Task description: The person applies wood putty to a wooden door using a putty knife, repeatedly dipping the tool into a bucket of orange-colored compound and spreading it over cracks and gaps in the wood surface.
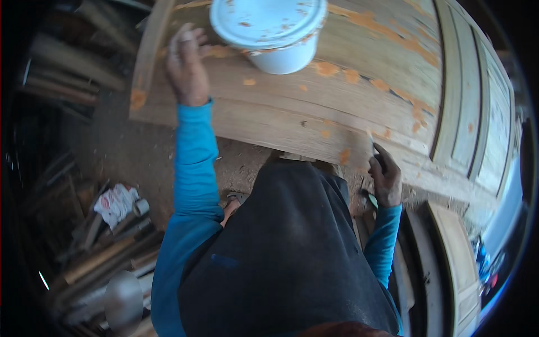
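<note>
Standing over a large wooden door (359, 84) laid flat, blotched with orange filler patches, we find it spanning the upper frame. Our white plastic bucket (269, 31), lid smeared orange, sits on the door near its far edge. Our left hand (186, 64) lies open, palm down on the wood just left of the bucket. Our right hand (385, 178) grips a small scraper (371, 147) against the door's near edge.

Wooden panelled door (359, 73) lying flat, pale, blotched with orange filler patches; small putty knife (373, 147) blade on near edge.
</note>
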